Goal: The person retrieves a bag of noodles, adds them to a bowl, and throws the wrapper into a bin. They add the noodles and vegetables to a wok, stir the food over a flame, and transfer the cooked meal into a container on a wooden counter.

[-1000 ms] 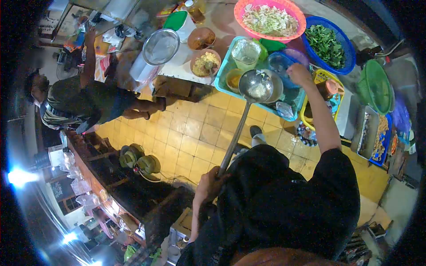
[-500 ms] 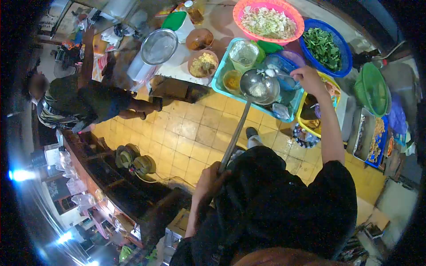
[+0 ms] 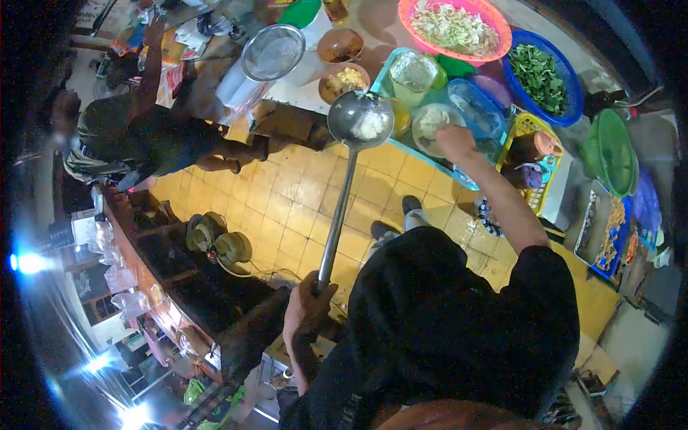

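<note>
Two hands: left hand (image 3: 307, 309), lower centre, fingers closed tight round the handle end of the ladle (image 3: 341, 201); right hand (image 3: 453, 140), upper right of centre, fingers bent down onto a clear bowl (image 3: 428, 118), and I cannot tell whether they grip anything.
Ladle axis: long handle runs from lower centre up to upper centre, leaning slightly right; its cup points away from the person, just beside the teal tray (image 3: 390, 64).
Ladle cup: small white clump.
Pink basket (image 3: 505, 39): shredded cabbage.
Blue basket (image 3: 573, 100): dark leafy greens.
Brown bowl (image 3: 324, 89): yellow crumbly food.

Yellow tiled floor (image 3: 301, 201), dark counter (image 3: 179, 287) at left, glaring lamps (image 3: 29, 263).
</note>
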Motion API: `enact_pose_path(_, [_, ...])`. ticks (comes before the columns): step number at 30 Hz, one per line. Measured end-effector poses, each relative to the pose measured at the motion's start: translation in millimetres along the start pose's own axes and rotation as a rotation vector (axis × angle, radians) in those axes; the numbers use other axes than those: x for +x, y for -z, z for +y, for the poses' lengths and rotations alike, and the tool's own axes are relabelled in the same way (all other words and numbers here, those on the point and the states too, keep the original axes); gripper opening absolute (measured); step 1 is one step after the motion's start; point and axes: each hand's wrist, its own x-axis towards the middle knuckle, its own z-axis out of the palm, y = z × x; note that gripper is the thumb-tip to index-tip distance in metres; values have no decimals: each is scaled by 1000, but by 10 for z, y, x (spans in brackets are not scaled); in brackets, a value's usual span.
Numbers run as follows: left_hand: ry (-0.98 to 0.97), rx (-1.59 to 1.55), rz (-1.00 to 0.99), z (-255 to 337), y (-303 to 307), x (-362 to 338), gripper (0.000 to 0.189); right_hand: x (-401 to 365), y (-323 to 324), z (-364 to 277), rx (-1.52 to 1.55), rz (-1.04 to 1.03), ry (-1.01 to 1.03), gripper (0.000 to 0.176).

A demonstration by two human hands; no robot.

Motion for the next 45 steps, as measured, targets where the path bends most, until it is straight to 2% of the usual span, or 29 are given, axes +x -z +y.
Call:
enact_pose_path(2, [-138,117,34,36,18,-5,26,19,28,16,-6,-58,-25,24])
enact_pose_path(5, [-32,-4,1,41,-24,3,26,-126,199,146,30,-25,17,24])
enact_pose_path(7, [-70,-42,11,-72,-49,32,26,-231,348,164,212,39,11,21])
enact_pose_path(8, [-108,-78,23,-123,-61,51,26,-225,335,179,210,38,12,21])
enact_pose_path(11, [-79,-23,-14,-134,-74,110,26,-224,263,242,107,-35,-60,18])
enact_pose_path(13, [-101,-2,-29,-126,-70,132,26,-274,210,253,212,-4,-75,15])
enact_pose_path(19, [-126,9,-62,-170,-82,210,27,-412,445,183,213,-5,-134,15])
enact_pose_path(22, [-118,25,-57,-148,-103,237,27,-425,428,250,210,-19,-50,17])
enact_pose_path(26, [-117,71,-50,-99,-103,250,27,-456,465,274,239,-28,-73,17])
enact_pose_path(28, [-123,75,-47,-127,-108,270,28,-444,349,378,265,87,-35,16])
enact_pose_path(35, [-87,91,-57,-15,-89,234,26,-564,767,272,279,195,-11,16])
enact_pose_path(37, [-107,98,-60,-13,-99,237,25,-566,851,211,417,322,48,19])
enact_pose_path(38, [-130,107,-67,-13,-103,242,24,-555,863,151,417,322,47,19])
enact_pose_path(40, [-129,121,-100,-53,-119,308,23,-546,881,12,118,287,-130,23])
enact_pose_path(41, [-127,134,-134,-63,-128,335,22,-506,834,-22,114,288,-147,23])
enact_pose_path(43, [-143,123,-144,-54,-126,344,21,-400,613,-48,48,-61,-291,35])
enact_pose_path(44, [-147,102,-146,-35,-153,349,20,-454,471,-56,43,-65,-330,35])
enact_pose_path(45, [-166,120,-179,8,-156,335,20,-534,323,-84,27,260,-247,38])
